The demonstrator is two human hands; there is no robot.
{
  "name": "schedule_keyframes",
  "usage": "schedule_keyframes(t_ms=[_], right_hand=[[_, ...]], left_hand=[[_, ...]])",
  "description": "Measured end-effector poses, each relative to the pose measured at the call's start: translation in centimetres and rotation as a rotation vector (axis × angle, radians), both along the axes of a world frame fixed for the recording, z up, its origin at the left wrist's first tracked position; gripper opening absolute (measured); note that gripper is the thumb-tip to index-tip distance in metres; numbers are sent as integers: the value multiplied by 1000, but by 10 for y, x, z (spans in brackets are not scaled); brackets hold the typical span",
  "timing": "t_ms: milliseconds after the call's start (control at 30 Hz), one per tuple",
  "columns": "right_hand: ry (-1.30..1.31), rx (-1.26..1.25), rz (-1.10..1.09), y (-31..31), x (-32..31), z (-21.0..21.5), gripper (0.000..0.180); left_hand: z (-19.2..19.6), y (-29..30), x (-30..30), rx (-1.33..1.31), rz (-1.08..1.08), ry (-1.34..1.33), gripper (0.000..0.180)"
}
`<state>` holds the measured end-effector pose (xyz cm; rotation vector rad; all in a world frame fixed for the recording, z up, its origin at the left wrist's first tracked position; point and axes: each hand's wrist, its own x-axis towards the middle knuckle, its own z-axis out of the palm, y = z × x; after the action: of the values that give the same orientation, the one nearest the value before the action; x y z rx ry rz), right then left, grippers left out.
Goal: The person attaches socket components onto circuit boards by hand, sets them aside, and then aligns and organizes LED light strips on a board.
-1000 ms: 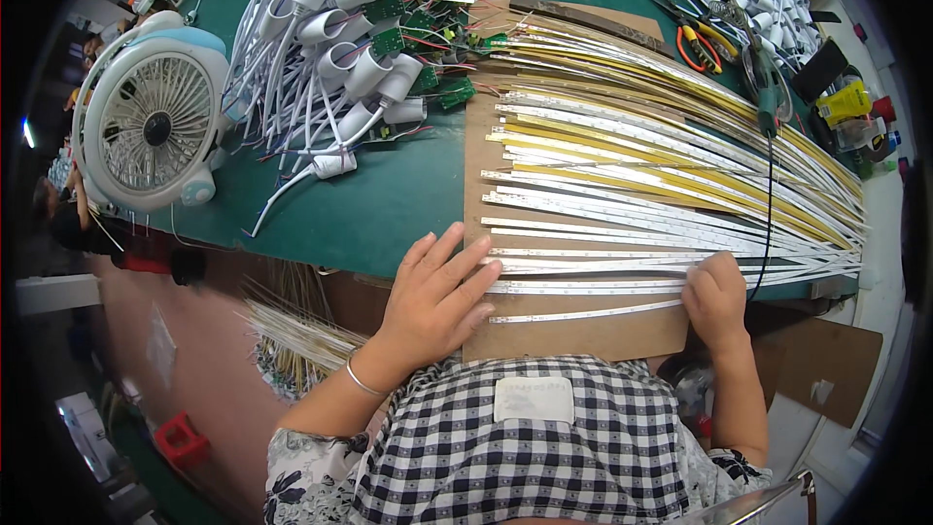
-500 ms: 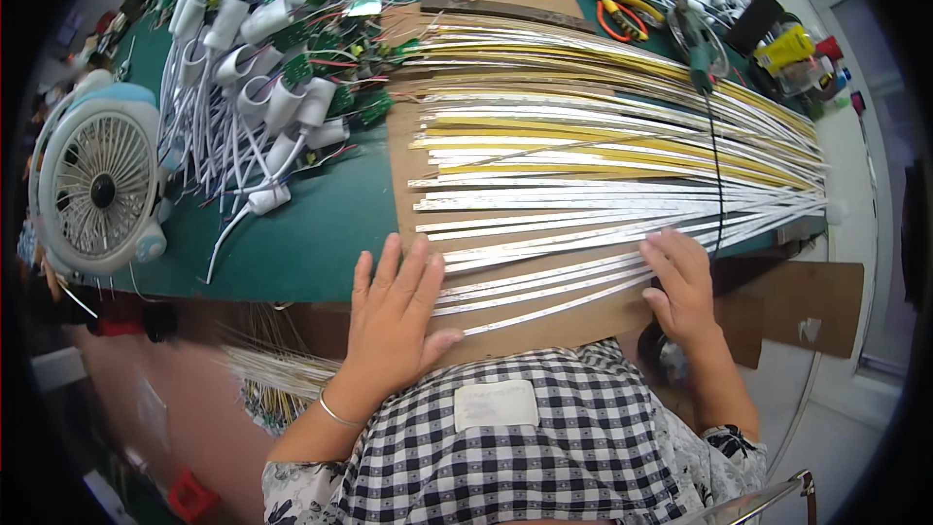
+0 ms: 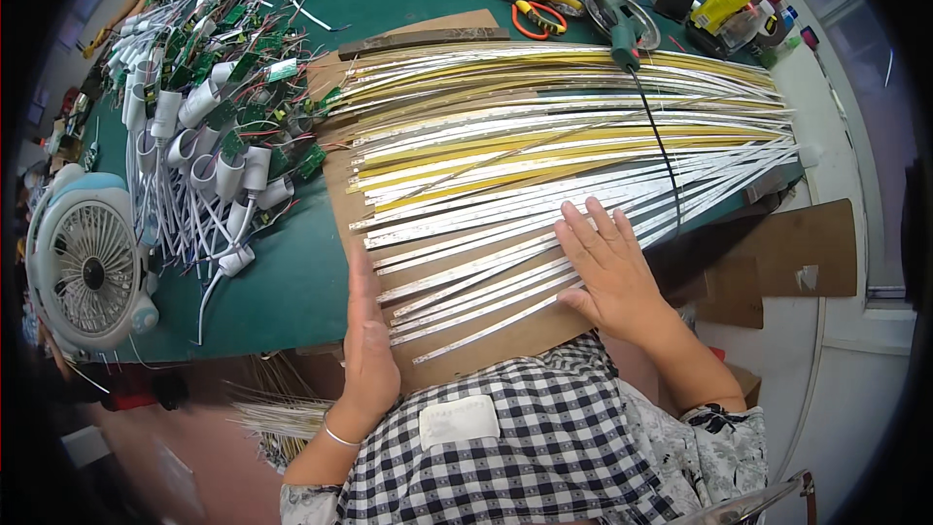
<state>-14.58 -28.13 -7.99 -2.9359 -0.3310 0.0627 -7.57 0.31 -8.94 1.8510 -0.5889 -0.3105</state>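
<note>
A fan of long, thin white and yellow LED strips [image 3: 505, 196] lies across a brown cardboard sheet [image 3: 336, 196]. The strips converge toward the right. My left hand [image 3: 367, 350] stands on its edge beside their left ends, fingers stretched straight and close together, holding nothing. Its thumb is largely hidden. Flat on the nearer strips rests my right hand [image 3: 617, 282], palm down, with fingers spread and thumb out. Over the strips runs a black cord [image 3: 660, 141] from a green-handled tool [image 3: 624, 47] that looks like a soldering iron.
To the left lies a heap of white cylindrical lamp sockets [image 3: 229, 175] with wires and green circuit boards. A small fan [image 3: 92, 272] stands at the left edge. Pliers [image 3: 540, 14], a dark bar [image 3: 423, 42] and a yellow tube [image 3: 721, 4] lie farther back.
My left hand has turned from palm-down onto its edge at the strip ends. My right hand has shifted left and lies flatter. The nearest strips are spread differently, and the view has shifted.
</note>
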Motion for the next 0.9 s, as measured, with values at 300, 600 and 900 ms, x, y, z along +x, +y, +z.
schedule_keyframes(t_ms=[300, 600, 900], right_hand=[[134, 36, 25, -1, 4, -12, 75], [41, -45, 66, 23, 15, -15, 77], [-254, 125, 29, 9, 28, -14, 38]], left_hand=[[-4, 1, -3, 63, 42, 5, 84], [-9, 11, -8, 862, -175, -528, 76], [-11, 15, -8, 853, -122, -502, 78]])
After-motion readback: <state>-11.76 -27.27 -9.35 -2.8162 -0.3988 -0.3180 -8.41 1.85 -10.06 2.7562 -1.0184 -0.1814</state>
